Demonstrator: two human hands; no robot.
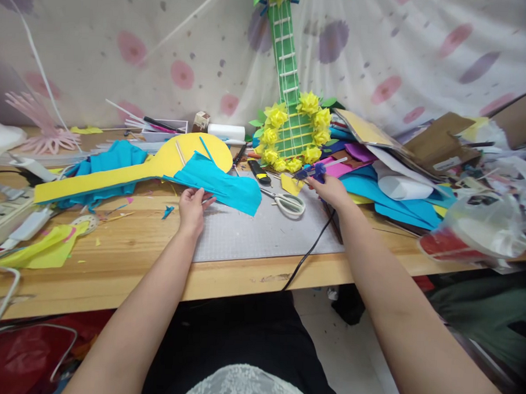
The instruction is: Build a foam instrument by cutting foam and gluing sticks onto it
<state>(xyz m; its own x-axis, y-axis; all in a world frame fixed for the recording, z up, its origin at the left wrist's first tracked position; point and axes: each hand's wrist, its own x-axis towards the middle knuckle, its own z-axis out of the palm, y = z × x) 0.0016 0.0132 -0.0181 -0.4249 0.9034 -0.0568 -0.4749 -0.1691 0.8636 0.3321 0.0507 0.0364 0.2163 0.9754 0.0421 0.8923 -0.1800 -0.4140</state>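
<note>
My left hand (194, 208) pinches the lower edge of a piece of blue crepe paper (228, 187). That paper hangs across the front of a yellow guitar-shaped cutout (195, 150) with a long neck and a blue underside. Over to the right, my right hand (332, 191) is closed around a dark blue glue gun (317, 171), and a pale glue stick pokes out of it. Scissors (290, 204) with light handles lie between my hands, near a black-and-yellow box cutter (259, 172). A scrap of yellow paper (291, 184) rests under the glue gun's nozzle.
A green paper guitar with yellow flowers (287, 128) leans on the curtain. Beneath my hands is a grey cutting mat (261, 243). A black cord (310, 251) drops over the table edge. Piled coloured paper (389, 196) and a plastic-wrapped red cup (457, 243) stand right; power strips (5, 215) left.
</note>
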